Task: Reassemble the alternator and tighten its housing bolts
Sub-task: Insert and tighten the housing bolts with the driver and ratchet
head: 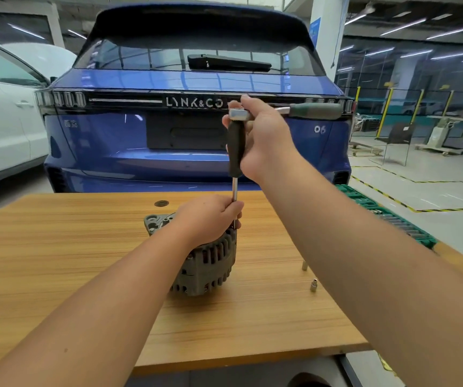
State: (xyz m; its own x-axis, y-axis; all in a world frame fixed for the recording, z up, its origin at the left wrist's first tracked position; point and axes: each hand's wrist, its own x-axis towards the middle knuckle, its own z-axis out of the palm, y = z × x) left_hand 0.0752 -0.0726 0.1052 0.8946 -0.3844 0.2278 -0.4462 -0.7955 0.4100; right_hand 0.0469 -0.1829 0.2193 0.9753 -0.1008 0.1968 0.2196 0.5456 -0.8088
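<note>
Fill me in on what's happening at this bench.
A person is working on an alternator standing on a wooden table. The left hand rests on top of it and pinches the driver's thin shaft. The right hand grips the dark handle, with a ratchet attached on top. Two small sockets lie nearby.

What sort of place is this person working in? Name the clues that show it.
Probably a car repair workshop or training garage. A blue car stands behind the wooden bench, an alternator sits on the bench, and a green socket tray lies at its edge.
</note>
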